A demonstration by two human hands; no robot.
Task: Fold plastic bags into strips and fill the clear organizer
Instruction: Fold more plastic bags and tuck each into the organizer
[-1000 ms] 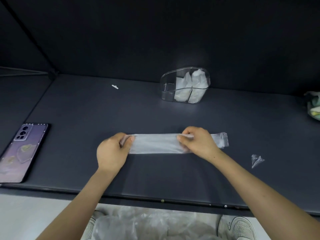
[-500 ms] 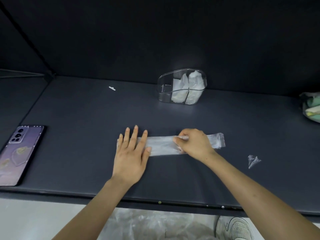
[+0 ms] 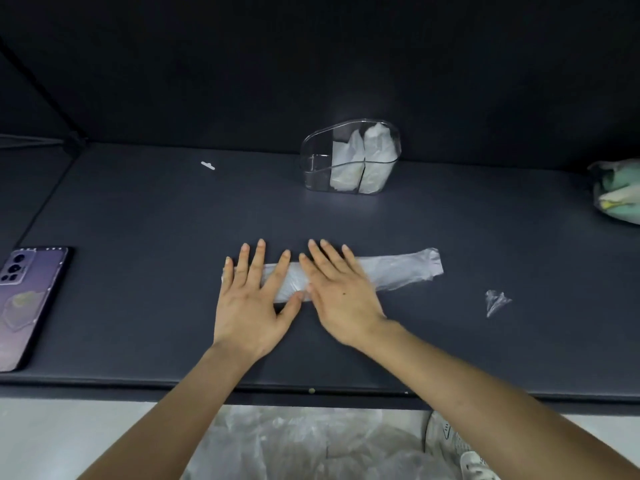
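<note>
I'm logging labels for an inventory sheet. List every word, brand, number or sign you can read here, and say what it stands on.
No text can be read in this view.
phone: purple back with lenses and a pale picture, no legible brand.
clear organizer: no label shows.
plastic bag strip: no print shows.
green bundle: any print is too blurred to read.

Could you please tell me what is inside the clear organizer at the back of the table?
The clear organizer holds two white folded bags standing side by side in its right part. Its left compartment looks empty. Whether anything sits behind the bags is hidden.
</note>
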